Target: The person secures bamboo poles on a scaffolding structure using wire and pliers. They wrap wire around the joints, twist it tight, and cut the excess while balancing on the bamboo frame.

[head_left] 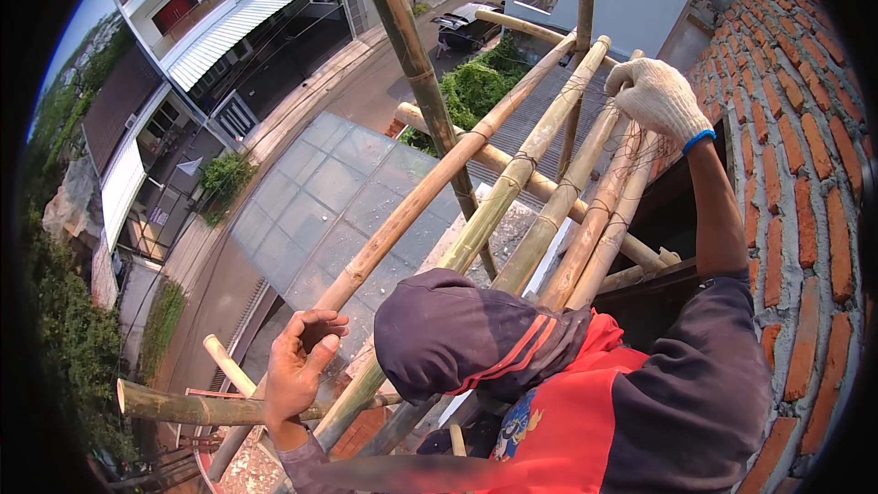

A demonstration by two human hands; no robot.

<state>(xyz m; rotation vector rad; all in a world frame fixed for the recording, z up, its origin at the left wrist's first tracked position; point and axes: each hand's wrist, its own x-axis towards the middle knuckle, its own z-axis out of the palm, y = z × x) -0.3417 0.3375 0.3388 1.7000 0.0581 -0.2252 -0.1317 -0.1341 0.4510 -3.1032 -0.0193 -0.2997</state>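
High above a street [219,316], beside a brick wall [805,229]: several bamboo poles [549,220], laid side by side over a crosspole [494,158] and tied with thin wire [523,159]. Close against these poles, a co-worker [585,402] in a dark cap [457,329] and a red and dark shirt. At upper right, near the far ends of the poles, the co-worker's gloved right hand [660,102], with fingers curled inward by the wire; from this angle, hard to tell if pinching a strand or only touching. At lower left, before the outermost pole, the co-worker's bare left hand [297,375], raised, with fingers half bent and nothing held. No hands of the wearer in view, so no telling the state of those fingers.

Worth some caution: a possible slip or roll of a pole in case of a loose tie, because of the round, smooth bamboo. Also possible, a scratch on the bare hand from sharp wire ends. With only one hand at the poles, some risk of lost balance; and below, a panel roof [329,201], perhaps easily cracked by a dropped piece.
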